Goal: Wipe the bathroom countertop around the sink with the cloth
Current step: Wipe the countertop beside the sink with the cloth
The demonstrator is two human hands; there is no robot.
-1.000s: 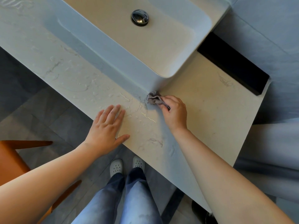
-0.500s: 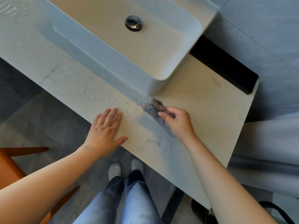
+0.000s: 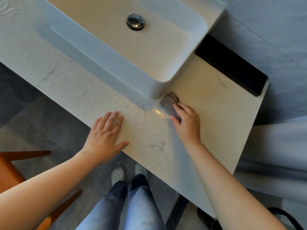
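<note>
A small grey cloth [image 3: 169, 103] lies on the pale marbled countertop [image 3: 216, 117], just below the near right corner of the white vessel sink [image 3: 126, 63]. My right hand [image 3: 186, 123] presses on the cloth, fingers over its lower half. My left hand [image 3: 104, 136] rests flat on the countertop near its front edge, fingers spread, holding nothing. Water drops and streaks glisten on the surface between the hands and further left.
The sink has a chrome drain plug [image 3: 135, 22]. A black block [image 3: 230, 65] sits at the back right against the grey wall. An orange wooden chair [image 3: 10, 171] stands at the lower left. My feet in white clogs [image 3: 128, 173] stand on grey floor tiles.
My right hand swept the cloth out from the sink's corner toward me, then back up near the corner. My left hand stayed flat in place.
</note>
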